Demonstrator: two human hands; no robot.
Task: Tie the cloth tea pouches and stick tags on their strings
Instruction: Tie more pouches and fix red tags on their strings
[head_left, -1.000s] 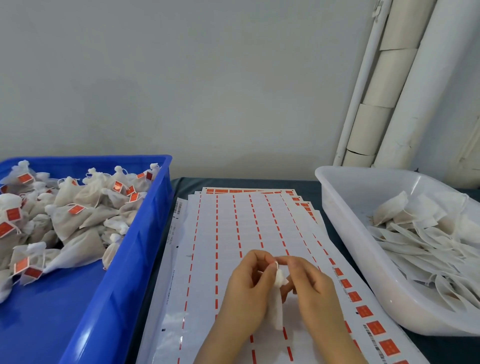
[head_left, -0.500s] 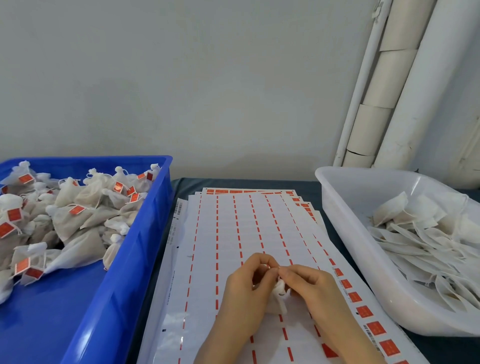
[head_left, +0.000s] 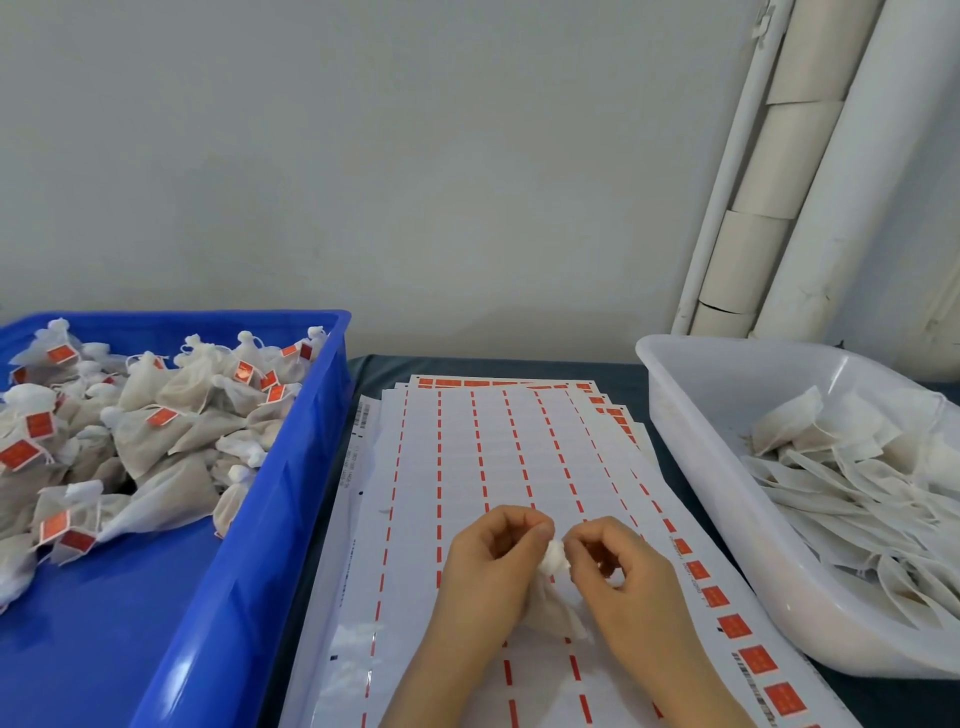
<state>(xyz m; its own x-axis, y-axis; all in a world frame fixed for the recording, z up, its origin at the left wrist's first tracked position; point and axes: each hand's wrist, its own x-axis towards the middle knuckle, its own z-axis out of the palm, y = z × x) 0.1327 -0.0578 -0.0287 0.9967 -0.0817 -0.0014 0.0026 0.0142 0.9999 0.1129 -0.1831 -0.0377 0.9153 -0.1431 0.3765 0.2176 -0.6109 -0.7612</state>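
You have the cloth tea pouch (head_left: 551, 608) low in the middle of the view, just above the stack of sticker sheets (head_left: 467, 467), with its gathered neck (head_left: 555, 552) bunched between your two hands. Your left hand (head_left: 493, 564) has its fingers curled and its thumb and forefinger pinching the neck from one side. Your right hand (head_left: 623, 577) is curled the same way and nips it from the other side. The drawstring itself is too fine to make out here. Expect the pouch to feel very light and limp: thin cloth that creases, sags under its loose filling and gives nothing firm to push against. Take hold at the neck, right where the cloth gathers, since the body below will only squash or slide. Pull the string ends gently and evenly, because a thin cord on soft cloth probably slips if you slacken and may snap or tear the hem if you jerk. The red tags (head_left: 732, 626) along the right edge of the sheets look small and sticky, so lift one by a corner. Tagged pouches (head_left: 171, 415) lie in the blue crate (head_left: 311, 415) to your left, and untied pouches (head_left: 857, 467) lie in the white tub (head_left: 701, 467) to your right.
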